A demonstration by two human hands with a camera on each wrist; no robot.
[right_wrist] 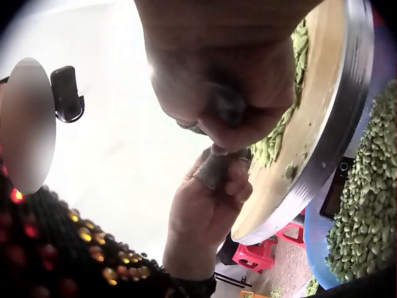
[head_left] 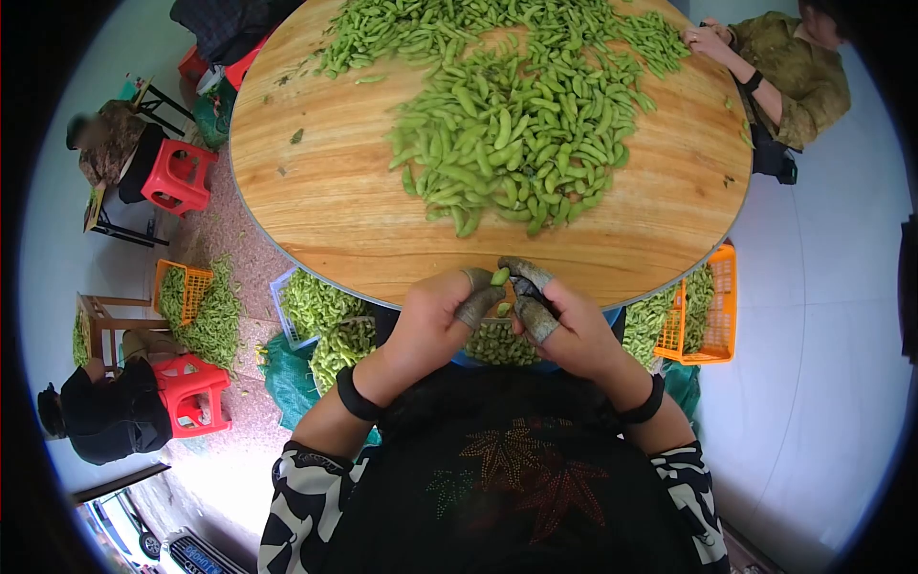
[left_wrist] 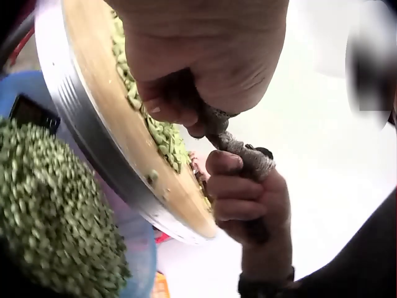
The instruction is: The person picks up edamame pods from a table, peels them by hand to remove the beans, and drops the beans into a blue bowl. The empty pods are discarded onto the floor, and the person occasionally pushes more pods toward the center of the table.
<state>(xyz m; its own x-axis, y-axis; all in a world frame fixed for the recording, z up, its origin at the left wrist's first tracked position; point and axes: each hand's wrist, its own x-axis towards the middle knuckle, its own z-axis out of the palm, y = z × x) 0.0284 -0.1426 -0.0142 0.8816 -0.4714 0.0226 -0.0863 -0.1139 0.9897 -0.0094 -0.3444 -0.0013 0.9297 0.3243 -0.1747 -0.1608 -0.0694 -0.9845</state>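
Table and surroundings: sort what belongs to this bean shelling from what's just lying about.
In the job:
left hand
right hand
green pod between them
pod heap
round table
blue tub of beans

Apparently just lying about:
leaf scrap
black device beside the beans

Red plastic stools [head_left: 180,177], people and vehicles [head_left: 196,553] around the hands [head_left: 435,311].
Far to the left of the hands, a person in a mottled brown top [head_left: 117,134] is at one stool, by a black-legged table [head_left: 122,230]; nearer, a person in black [head_left: 115,411] is beside another, with a wooden chair [head_left: 98,314] just past them. Ahead and to the right, a person in an olive top [head_left: 801,81] wears a dark wristband [head_left: 754,80]. Behind and to the left, one vehicle shows a blue plate [head_left: 199,557]. Below the hands lies a dark phone-like device [right_wrist: 337,189].
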